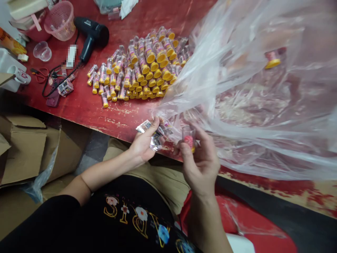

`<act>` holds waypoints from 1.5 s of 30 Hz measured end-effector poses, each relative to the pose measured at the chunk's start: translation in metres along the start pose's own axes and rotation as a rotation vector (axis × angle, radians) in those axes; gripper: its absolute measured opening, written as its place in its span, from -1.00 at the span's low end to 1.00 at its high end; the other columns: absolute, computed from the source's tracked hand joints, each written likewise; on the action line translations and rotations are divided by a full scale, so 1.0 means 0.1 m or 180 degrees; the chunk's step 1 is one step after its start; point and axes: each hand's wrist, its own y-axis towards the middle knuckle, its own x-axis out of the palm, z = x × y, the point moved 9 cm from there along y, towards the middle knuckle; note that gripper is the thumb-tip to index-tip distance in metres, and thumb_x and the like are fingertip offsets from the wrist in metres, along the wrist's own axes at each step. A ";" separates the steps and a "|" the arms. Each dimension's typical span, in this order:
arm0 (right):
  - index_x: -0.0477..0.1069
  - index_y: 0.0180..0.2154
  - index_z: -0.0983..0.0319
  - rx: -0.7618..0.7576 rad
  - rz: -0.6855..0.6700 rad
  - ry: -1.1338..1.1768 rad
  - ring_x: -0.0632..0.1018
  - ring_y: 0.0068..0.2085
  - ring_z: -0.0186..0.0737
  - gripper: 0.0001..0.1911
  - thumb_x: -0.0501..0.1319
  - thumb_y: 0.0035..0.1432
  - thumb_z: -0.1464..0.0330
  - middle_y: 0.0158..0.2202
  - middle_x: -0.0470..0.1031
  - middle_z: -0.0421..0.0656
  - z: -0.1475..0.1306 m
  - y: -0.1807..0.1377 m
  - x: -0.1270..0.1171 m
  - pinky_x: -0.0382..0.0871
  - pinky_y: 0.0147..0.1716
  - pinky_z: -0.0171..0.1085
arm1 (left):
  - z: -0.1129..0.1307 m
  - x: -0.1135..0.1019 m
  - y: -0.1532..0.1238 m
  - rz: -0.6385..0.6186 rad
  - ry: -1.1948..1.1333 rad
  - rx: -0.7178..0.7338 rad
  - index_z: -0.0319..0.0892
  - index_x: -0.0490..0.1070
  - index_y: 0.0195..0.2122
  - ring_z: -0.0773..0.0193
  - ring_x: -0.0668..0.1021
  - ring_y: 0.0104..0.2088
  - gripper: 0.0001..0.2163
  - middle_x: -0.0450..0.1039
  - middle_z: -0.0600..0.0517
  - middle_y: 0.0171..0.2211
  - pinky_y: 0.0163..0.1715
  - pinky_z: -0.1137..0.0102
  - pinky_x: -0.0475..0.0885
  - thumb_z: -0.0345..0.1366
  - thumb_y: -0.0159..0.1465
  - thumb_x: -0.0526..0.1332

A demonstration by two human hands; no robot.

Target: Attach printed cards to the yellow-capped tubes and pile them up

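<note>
Left hand [143, 147]: half-closed, thumb pinning flat silvery printed film sleeves [157, 140], likely against slipping; blur hides their number.
Right hand [201, 163]: fingers curled, gripping a clear plastic tube with pink contents and yellow end [188, 140], yellow end down, near the sleeves.
Translucent plastic bag [237, 130]: spread rightward, seemingly for easy reach.

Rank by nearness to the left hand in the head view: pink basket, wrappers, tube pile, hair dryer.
1. Wrappers: in the left hand
2. Tube pile: ahead of it
3. Hair dryer: left of the pile
4. Pink basket: left of the dryer
</note>
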 end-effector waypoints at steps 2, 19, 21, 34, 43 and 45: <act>0.47 0.15 0.17 -0.0144 0.0206 0.0047 0.59 0.01 -0.16 -0.57 0.38 0.26 0.28 0.03 0.54 -0.03 -0.04 -0.10 -0.07 0.53 0.08 -0.10 | 0.02 0.00 0.01 -0.0014 -0.0023 0.0030 -0.23 0.52 -0.33 0.45 0.50 -0.51 -0.75 0.53 0.11 -0.42 -0.54 0.53 0.34 -0.33 0.12 0.57; 0.47 0.29 0.02 -0.0479 -0.0219 0.0175 0.59 0.19 -0.01 -0.48 0.27 0.34 0.41 0.21 0.54 -0.02 -0.21 -0.15 -0.10 0.59 0.13 0.03 | 0.10 0.19 -0.19 -0.0853 0.0790 0.0576 -0.22 0.51 -0.20 0.51 0.44 -0.57 -0.46 0.54 0.15 -0.40 -0.59 0.53 0.30 -0.14 -0.13 0.67; 0.50 0.26 0.01 -0.0548 -0.0103 0.0163 0.61 0.15 -0.04 -0.47 0.32 0.30 0.44 0.18 0.57 -0.04 -0.24 -0.13 -0.10 0.58 0.11 0.00 | 0.11 0.21 -0.21 -0.0953 0.0896 0.0665 -0.17 0.52 -0.03 0.53 0.41 -0.59 -0.36 0.56 0.16 -0.36 -0.59 0.52 0.30 -0.19 -0.14 0.68; 0.71 -0.18 0.09 -0.0933 0.1133 0.0075 0.62 -0.31 -0.28 -0.72 0.48 0.10 0.54 -0.31 0.65 -0.20 -0.38 -0.11 -0.20 0.48 -0.32 -0.27 | 0.10 0.23 -0.40 -0.1388 0.1227 0.0858 -0.02 0.37 0.36 0.45 0.44 -0.50 -0.08 0.53 0.12 -0.30 -0.61 0.53 0.30 -0.22 -0.06 0.65; 0.70 -0.24 0.12 -0.0825 0.1209 -0.0063 0.63 -0.33 -0.26 -0.78 0.52 0.06 0.51 -0.32 0.64 -0.21 -0.36 -0.14 -0.20 0.54 -0.29 -0.22 | 0.07 0.21 -0.41 -0.1366 0.1290 0.0763 -0.02 0.42 0.34 0.47 0.40 -0.51 -0.14 0.54 0.08 -0.28 -0.59 0.52 0.30 -0.20 -0.02 0.63; 0.69 -0.25 0.13 -0.0821 0.1242 -0.0083 0.63 -0.34 -0.25 -0.79 0.53 0.05 0.50 -0.32 0.64 -0.21 -0.36 -0.15 -0.21 0.55 -0.29 -0.21 | 0.07 0.21 -0.41 -0.1382 0.1250 0.0747 0.01 0.39 0.36 0.48 0.39 -0.52 -0.12 0.54 0.09 -0.28 -0.59 0.52 0.29 -0.21 -0.02 0.63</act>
